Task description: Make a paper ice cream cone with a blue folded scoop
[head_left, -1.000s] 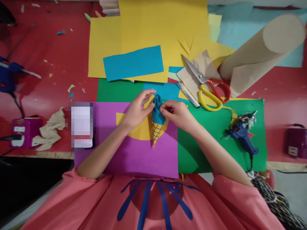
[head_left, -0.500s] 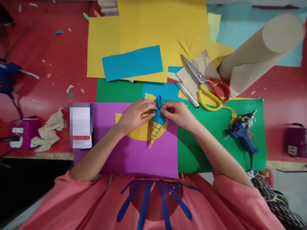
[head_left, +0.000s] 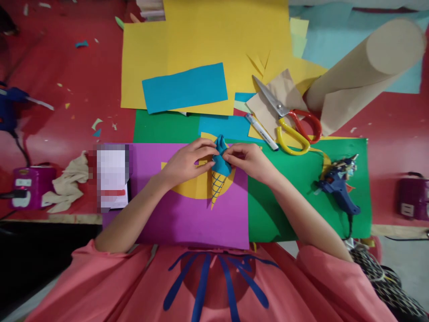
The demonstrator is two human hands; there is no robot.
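Note:
A paper ice-cream cone (head_left: 217,184), yellow with dark crossed lines, points down toward me over a purple sheet (head_left: 201,223). Twisted blue paper (head_left: 221,166) forms its top and rises to a small tip. My left hand (head_left: 189,163) pinches the blue paper from the left with thumb and fingers. From the right, my right hand (head_left: 250,161) grips the same blue paper between thumb and forefinger. Beneath the cone and my left hand lies a yellow cut piece (head_left: 191,188) on the purple sheet.
Scissors (head_left: 284,114) and a white marker (head_left: 263,133) lie beyond my right hand. A blue glue gun (head_left: 340,190) rests on the green sheet (head_left: 278,214) at the right. A brown paper roll (head_left: 358,67) stands behind. A phone (head_left: 114,179) is at the left.
The cone's pointed end has shifted slightly to the right and the blue tip slightly left. Both hands keep their hold on the blue paper.

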